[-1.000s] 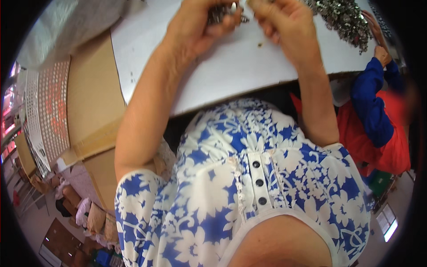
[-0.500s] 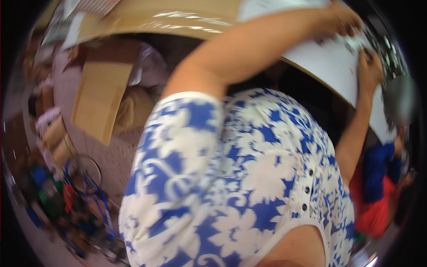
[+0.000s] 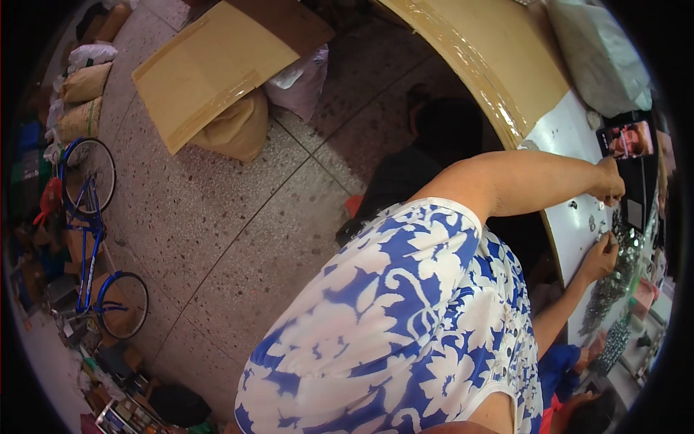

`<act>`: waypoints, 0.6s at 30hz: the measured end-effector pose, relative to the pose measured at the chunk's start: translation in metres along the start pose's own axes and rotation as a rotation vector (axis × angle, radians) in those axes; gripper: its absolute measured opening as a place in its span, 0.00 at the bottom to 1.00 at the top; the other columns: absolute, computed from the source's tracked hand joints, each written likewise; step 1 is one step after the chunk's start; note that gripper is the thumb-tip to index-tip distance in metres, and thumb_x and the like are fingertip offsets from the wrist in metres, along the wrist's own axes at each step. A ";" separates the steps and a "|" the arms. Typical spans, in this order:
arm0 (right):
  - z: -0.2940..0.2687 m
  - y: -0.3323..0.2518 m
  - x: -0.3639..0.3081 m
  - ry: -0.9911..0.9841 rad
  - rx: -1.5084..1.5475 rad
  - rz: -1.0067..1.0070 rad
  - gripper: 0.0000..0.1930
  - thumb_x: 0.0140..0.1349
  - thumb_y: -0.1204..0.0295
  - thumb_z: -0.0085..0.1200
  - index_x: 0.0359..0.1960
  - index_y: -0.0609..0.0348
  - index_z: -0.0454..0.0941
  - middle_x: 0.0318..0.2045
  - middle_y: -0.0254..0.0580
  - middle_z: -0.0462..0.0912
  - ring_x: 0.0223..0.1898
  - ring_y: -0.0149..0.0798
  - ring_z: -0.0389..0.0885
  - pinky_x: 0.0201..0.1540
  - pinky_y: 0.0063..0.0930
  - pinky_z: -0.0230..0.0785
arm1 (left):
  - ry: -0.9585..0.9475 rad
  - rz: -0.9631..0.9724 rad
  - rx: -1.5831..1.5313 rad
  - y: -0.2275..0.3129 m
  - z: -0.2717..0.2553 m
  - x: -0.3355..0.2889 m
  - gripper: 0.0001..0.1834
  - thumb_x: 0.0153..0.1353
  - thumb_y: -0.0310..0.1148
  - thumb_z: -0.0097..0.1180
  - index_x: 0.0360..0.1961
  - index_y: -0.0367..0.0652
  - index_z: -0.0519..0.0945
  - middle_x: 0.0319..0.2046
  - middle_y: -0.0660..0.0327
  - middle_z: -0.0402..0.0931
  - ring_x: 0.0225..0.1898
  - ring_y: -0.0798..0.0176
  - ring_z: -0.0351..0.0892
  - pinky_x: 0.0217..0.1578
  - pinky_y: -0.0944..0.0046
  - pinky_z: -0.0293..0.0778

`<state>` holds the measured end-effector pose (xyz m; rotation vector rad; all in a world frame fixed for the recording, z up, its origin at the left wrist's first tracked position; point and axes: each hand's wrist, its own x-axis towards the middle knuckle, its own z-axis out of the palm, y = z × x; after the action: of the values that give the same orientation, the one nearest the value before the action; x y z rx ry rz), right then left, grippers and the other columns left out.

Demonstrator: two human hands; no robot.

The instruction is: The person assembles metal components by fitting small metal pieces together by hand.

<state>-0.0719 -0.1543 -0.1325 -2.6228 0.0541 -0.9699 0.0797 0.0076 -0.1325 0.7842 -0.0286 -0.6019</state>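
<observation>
My left hand (image 3: 609,181) reaches over the white tabletop (image 3: 560,136), its fingers curled together beside a dark phone (image 3: 629,141) with a lit screen. Closer to my body on the same table, my right hand (image 3: 600,258) has thumb and fingers pinched together. It is at the edge of a heap of small shiny, dark silvery pieces (image 3: 613,289). What either hand pinches is too small to make out. A few tiny loose pieces (image 3: 592,223) lie on the white surface between the hands.
Brown cardboard (image 3: 499,69) covers the table's far part, with a grey bag (image 3: 601,58) on it. A cardboard sheet (image 3: 224,65) rests on a tan sack (image 3: 235,130) on the floor. A blue bicycle (image 3: 88,249) stands left. Another person's blue sleeve (image 3: 560,360) is near my right arm.
The view has swung, so the table now sits farther right and more floor shows. Both hands remain over the table, close to the shiny pieces. The picture is sharper.
</observation>
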 end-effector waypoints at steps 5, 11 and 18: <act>0.010 0.042 -0.002 -0.017 -0.068 -0.084 0.11 0.60 0.66 0.64 0.36 0.62 0.86 0.31 0.47 0.87 0.33 0.41 0.86 0.39 0.33 0.77 | -0.448 0.075 0.427 -0.010 -0.002 0.042 0.48 0.59 0.73 0.42 0.55 0.34 0.75 0.48 0.46 0.77 0.43 0.40 0.77 0.39 0.41 0.73; 0.034 0.061 0.019 -0.038 -0.291 -0.022 0.16 0.59 0.59 0.65 0.39 0.60 0.86 0.26 0.41 0.86 0.29 0.39 0.85 0.35 0.31 0.75 | -0.329 -0.044 0.155 0.029 -0.045 0.069 0.06 0.54 0.30 0.59 0.24 0.49 0.74 0.18 0.65 0.72 0.14 0.74 0.69 0.07 0.77 0.52; 0.027 0.022 0.027 -0.022 0.010 0.170 0.14 0.54 0.62 0.64 0.29 0.64 0.81 0.24 0.51 0.81 0.29 0.50 0.83 0.34 0.43 0.73 | -0.332 -0.036 0.187 0.048 -0.053 0.034 0.08 0.62 0.33 0.59 0.30 0.40 0.78 0.23 0.63 0.78 0.18 0.74 0.72 0.10 0.80 0.55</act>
<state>-0.0319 -0.1710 -0.1423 -2.5702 0.2615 -0.8803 0.1449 0.0510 -0.1444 0.8594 -0.3812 -0.7661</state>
